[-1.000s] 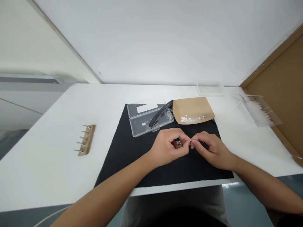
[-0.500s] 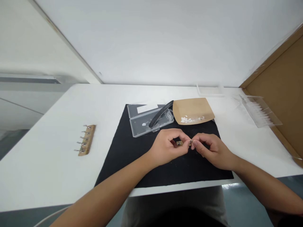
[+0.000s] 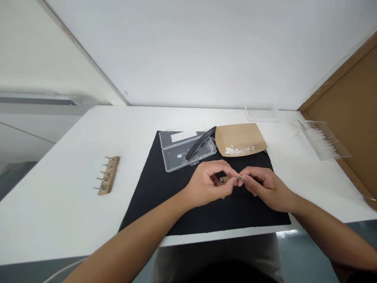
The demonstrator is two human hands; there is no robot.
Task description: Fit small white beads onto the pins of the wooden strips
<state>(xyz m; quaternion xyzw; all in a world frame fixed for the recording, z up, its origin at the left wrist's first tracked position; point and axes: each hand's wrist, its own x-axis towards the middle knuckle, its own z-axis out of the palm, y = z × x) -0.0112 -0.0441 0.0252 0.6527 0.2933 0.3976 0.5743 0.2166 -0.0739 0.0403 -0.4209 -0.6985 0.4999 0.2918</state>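
Observation:
My left hand (image 3: pixel 210 179) is closed, thumb and index finger pinching a small shiny metal piece (image 3: pixel 238 178). My right hand (image 3: pixel 263 185) meets it fingertip to fingertip, its thumb and index finger closed on the same piece. Too little of the piece shows to tell its kind. Just behind the left fingers part of a small tan block (image 3: pixel 223 179) with a metal fitting is visible; the rest is hidden by the hand. Both hands are above a black mat (image 3: pixel 200 220).
Behind the hands lie an open clear plastic case (image 3: pixel 173 162), a black curved strip (image 3: pixel 200 143) and a brown paper tray (image 3: pixel 241 135) with small white pieces (image 3: pixel 232 150). A wooden strip (image 3: pixel 109 177) with several metal clips lies left. Clear trays (image 3: pixel 262 119) stand at the back right.
The metal piece shows a little more between the fingertips, and the right thumb has shifted slightly. Otherwise the hands stay in place, and the view has moved very slightly.

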